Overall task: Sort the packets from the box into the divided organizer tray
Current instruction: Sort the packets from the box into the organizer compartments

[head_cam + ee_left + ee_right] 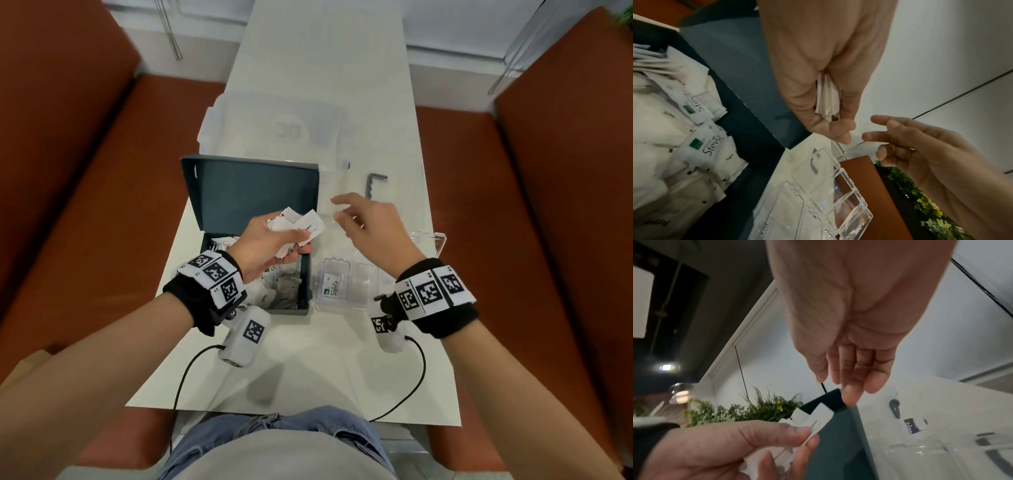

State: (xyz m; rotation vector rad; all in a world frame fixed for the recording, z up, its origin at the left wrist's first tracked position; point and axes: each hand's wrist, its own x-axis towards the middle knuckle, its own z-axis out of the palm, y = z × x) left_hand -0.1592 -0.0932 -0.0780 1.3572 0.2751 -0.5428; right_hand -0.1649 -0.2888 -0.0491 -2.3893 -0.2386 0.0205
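Left hand [270, 245] grips a fan of packets [301, 224] above the box [305, 294] while the right hand [373, 226], fingers loose and empty, hangs at its 3 o'clock; the tray [440, 240] holds one Stevia packet [334, 287] (most still boxed).

Box [219, 205] left of organizer tray [356, 291] on table [308, 370]
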